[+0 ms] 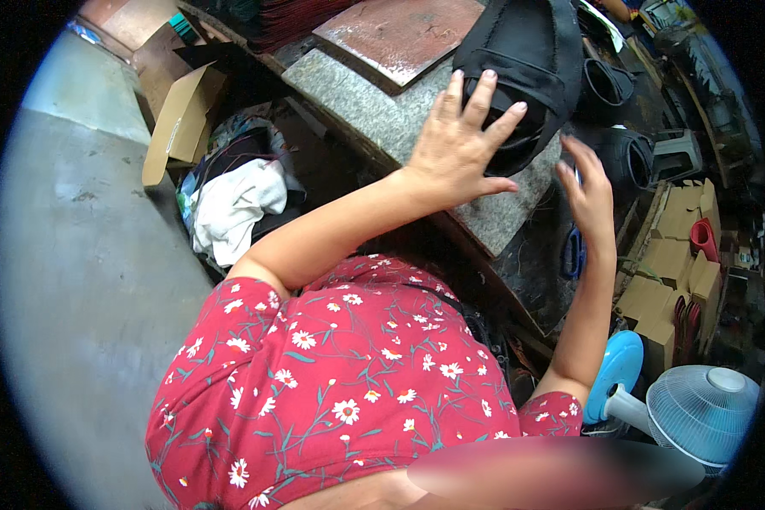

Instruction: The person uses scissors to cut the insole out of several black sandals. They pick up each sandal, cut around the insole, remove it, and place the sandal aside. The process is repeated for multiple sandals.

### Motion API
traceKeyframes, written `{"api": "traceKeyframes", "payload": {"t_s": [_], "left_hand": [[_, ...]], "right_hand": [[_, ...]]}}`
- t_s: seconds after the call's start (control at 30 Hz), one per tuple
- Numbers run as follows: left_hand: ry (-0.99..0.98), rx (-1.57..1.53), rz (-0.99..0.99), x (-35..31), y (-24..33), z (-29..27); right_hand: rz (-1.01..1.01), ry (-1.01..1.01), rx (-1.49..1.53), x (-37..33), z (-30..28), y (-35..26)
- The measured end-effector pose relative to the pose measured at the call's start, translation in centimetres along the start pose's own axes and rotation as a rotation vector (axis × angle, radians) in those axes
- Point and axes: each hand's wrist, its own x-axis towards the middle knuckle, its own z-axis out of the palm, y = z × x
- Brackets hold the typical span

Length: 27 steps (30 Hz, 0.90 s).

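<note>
A black fabric bag-like piece (518, 64) with seamed panels and a dark opening stands at the far edge of the stone slab (348, 89). Across its near side my left hand (461, 140) lies with fingers spread, the fingertips touching the black material. Just right of it, my right hand (588, 187) is raised with fingers bent and apart; I make out nothing held in it. Below that hand, a pair of blue-handled scissors (574, 253) rests on the dark bench, partly hidden by my wrist. The inside of the black piece is in shadow.
A reddish worn board (395, 38) lies on the slab. More black pieces (608, 82) stand at right, near a grey plastic stool (677, 153). Cardboard boxes (667, 255) and a blue-and-white fan (705, 412) are lower right. White cloth (238, 208) and an open carton (178, 127) are left.
</note>
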Motion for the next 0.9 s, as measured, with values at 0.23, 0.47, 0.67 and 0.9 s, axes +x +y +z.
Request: {"api": "traceKeyframes", "payload": {"t_s": [0.23, 0.47, 0.67, 0.9], "left_hand": [[0.051, -0.245, 0.065, 0.3, -3.3, -2.8], [0.179, -0.008, 0.160, 3.9, -3.0, -3.9], [0.297, -0.187, 0.464, 11.0, -2.3, -2.4], [-0.041, 0.025, 0.425, 12.9, -2.2, -1.5]], "right_hand": [[0.575, -0.130, -0.348, -10.4, -5.4, -1.0], [0.744, -0.139, -0.436, -13.1, -3.8, -0.7], [0.838, -0.056, -0.291, -12.3, -4.2, 1.1], [0.567, 0.116, 0.665, -13.7, -4.2, 0.4]]}}
